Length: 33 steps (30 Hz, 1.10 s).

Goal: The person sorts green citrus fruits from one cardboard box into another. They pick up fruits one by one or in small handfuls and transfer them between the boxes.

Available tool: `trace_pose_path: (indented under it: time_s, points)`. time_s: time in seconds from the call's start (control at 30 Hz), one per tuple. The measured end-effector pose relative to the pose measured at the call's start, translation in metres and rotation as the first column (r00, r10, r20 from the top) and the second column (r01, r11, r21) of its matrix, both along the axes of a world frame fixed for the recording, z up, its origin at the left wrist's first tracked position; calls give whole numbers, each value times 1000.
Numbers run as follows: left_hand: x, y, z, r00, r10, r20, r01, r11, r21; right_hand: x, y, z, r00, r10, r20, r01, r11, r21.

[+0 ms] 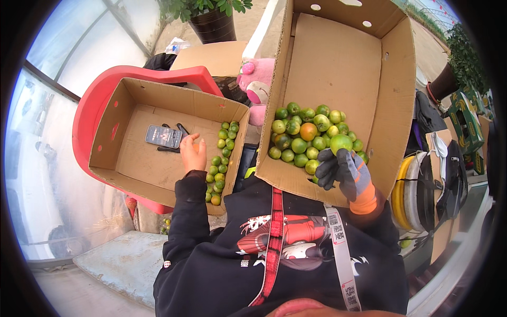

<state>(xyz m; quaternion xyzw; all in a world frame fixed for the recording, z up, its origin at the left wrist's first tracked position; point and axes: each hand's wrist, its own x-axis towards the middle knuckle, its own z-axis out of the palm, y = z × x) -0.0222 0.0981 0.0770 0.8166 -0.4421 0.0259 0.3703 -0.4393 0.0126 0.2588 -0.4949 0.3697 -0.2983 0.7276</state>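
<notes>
My right hand point(348, 174), in a grey, black and orange work glove, holds a green tomato point(341, 143) at its fingertips. Below it, a pile of mostly green tomatoes point(299, 146), one of them orange point(308, 131), fills the near end of the large cardboard box point(332, 67). Bare, my left hand point(193, 155) is over the smaller cardboard box point(138, 166), thumb and fingers apart. Just beyond its fingers, a smartphone point(163, 136) with a lit screen rests on a black glove point(183, 130). Whether the hand touches the glove's orange part is unclear. Small tomatoes point(222, 170) line that box's right wall.
A red plastic chair point(85, 130) supports the smaller box. Between the boxes sits a pink plush toy point(259, 79). Tape rolls point(412, 190) and a black bag point(451, 178) stand at right. Potted plants point(214, 23) are behind; plastic sheeting point(51, 158) walls the left.
</notes>
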Motion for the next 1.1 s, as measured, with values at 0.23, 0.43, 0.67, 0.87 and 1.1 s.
trace_pose_path:
  time_s: [0.23, 0.43, 0.67, 0.87, 1.1]
  points:
    - [-11, 5, -75, 996, -52, -73, 89, 523, 848, -2, -3, -6, 993, -114, -19, 111, 987, -114]
    - [-14, 7, -72, 975, 72, -209, 148, 487, 861, -3, -4, -14, 990, -123, 64, 130, 985, -117]
    - [-3, 20, -111, 974, 165, -154, 52, 500, 864, -9, -4, -16, 992, -123, 25, 125, 982, -139]
    - [-8, 14, -95, 984, 128, -122, 47, 475, 879, -9, -1, -15, 986, -162, -48, 142, 947, -287]
    - [16, 16, -119, 953, 256, -161, 6, 516, 856, 0, 2, -3, 987, -156, -41, 145, 969, -200]
